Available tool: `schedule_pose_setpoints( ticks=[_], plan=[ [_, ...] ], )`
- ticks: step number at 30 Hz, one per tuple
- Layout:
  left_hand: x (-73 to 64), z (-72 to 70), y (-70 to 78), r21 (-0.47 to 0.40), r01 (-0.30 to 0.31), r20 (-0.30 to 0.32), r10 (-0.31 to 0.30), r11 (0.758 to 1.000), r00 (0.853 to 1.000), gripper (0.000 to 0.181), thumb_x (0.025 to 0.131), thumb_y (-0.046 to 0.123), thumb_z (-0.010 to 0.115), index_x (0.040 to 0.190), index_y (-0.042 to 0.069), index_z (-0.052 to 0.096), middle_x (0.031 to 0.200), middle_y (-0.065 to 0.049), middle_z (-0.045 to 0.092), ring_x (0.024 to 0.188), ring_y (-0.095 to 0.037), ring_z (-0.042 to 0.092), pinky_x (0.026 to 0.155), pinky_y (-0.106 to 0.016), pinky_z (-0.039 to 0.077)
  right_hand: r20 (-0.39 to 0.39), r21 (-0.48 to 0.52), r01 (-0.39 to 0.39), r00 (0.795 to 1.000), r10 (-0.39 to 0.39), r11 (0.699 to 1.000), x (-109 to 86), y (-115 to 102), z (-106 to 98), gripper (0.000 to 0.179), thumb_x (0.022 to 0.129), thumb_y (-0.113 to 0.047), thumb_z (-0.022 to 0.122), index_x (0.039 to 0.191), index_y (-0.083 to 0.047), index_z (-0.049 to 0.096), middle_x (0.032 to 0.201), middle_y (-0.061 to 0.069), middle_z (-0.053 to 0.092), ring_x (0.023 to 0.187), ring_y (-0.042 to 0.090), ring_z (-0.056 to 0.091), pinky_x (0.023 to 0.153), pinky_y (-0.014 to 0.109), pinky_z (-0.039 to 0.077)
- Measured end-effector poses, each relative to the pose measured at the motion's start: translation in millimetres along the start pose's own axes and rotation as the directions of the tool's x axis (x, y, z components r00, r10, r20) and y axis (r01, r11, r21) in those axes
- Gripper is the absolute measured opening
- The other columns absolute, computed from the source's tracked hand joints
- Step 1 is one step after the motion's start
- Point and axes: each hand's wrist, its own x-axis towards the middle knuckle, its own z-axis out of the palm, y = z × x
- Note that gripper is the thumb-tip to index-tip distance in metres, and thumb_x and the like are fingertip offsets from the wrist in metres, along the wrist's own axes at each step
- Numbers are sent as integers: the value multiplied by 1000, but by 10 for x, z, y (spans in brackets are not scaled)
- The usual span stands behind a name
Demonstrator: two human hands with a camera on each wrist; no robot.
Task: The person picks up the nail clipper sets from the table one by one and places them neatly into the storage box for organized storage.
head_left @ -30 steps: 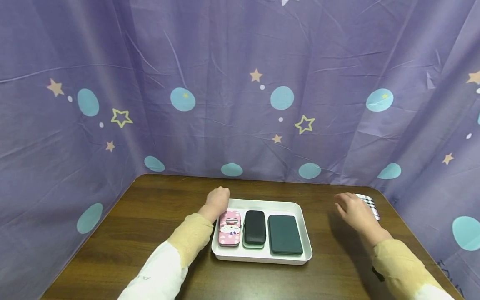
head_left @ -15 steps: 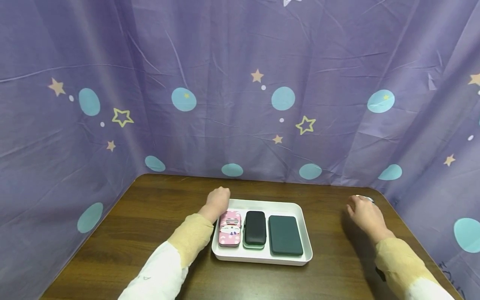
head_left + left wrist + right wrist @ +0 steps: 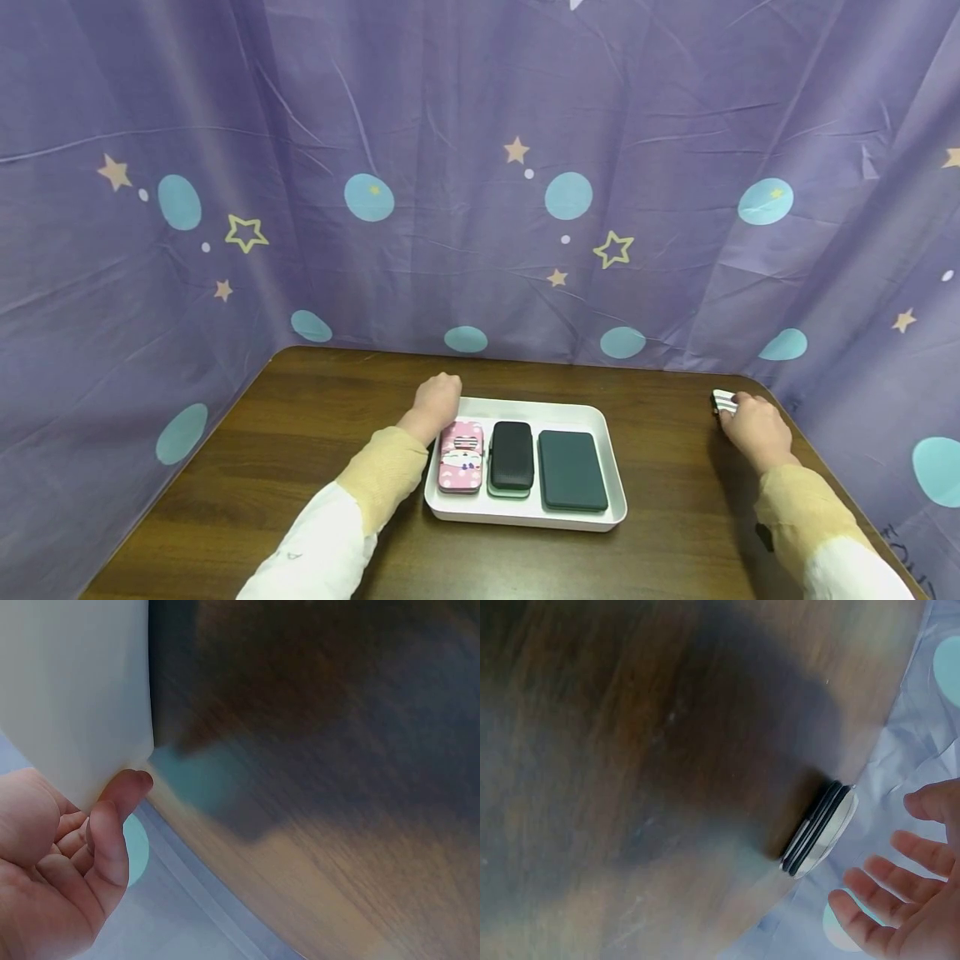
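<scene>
My left hand (image 3: 440,402) grips the back left corner of a white tray (image 3: 525,522). In the left wrist view, its curled fingers (image 3: 111,847) hold the tray's corner. My right hand (image 3: 759,429) is over a small white checked case (image 3: 724,401) near the table's back right corner, covering part of it. The right wrist view has this case (image 3: 823,834) on the table, pale and rounded with dark bands along its side. Beside it are my loosely spread fingers (image 3: 891,892), with a gap between them and the case.
Inside the tray, left to right, lie a pink cartoon case (image 3: 461,471), a black case (image 3: 512,457) on top of something pale green, and a dark green flat case (image 3: 572,469). The brown wooden table (image 3: 337,383) ends at a purple curtain (image 3: 465,275) behind and at both sides.
My right hand has moved to the right, over the checked case, so its left end now shows past my fingers. My left hand and the tray have stayed put.
</scene>
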Motion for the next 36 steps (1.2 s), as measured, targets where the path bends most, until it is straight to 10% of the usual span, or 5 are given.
schedule_pose_setpoints(
  ticks=[19, 36],
  plan=[
    [-9, -10, 19, 7, 0, -2, 0, 1000, 1000, 14, 81, -5, 55, 84, 3, 66, 92, -17, 69, 84, -33, 67, 67, -44, 55, 231, -33, -326, 917, 324, 945, 142, 148, -27, 55, 88, -30, 47, 105, 23, 50, 110, 47, 48, 96, 57, 54, 66, 57, 49],
    [-21, -25, 27, 2, 2, 4, -2, 1000, 1000, 14, 81, -5, 55, 85, 2, 66, 93, -17, 68, 85, -33, 66, 68, -45, 55, 260, 3, -396, 887, 381, 918, 122, 203, 16, 63, 88, -35, 49, 109, 24, 47, 112, 47, 46, 99, 57, 52, 77, 53, 49]
  ],
)
